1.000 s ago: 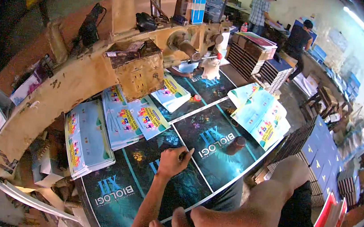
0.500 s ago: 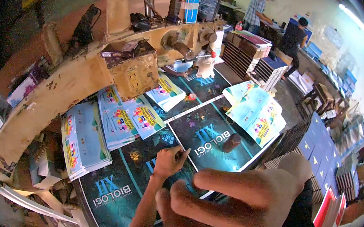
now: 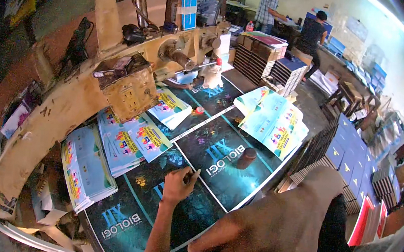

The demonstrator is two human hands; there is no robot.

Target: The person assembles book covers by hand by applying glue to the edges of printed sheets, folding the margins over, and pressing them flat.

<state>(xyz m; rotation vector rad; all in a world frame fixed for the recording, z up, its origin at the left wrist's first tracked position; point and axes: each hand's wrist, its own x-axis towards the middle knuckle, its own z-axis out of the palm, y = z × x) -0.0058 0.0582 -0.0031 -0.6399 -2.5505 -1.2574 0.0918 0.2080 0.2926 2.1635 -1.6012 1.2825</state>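
A print workshop's desk lay covered in dark cover sheets. The left hand pressed fingertips on a sheet at centre, holding nothing. The right hand, at five o'clock, was too near to read. Light blue booklets waited at one o'clock, apparently unprocessed.

Bright ceiling strip light upper right, dark fisheye rim, near right hand blurred.

Dark covers, pale booklets

Glossy black-and-teal printed cover sheets; light-blue booklet stacks with yellow-red patches, left; tan metal machine arm, far.
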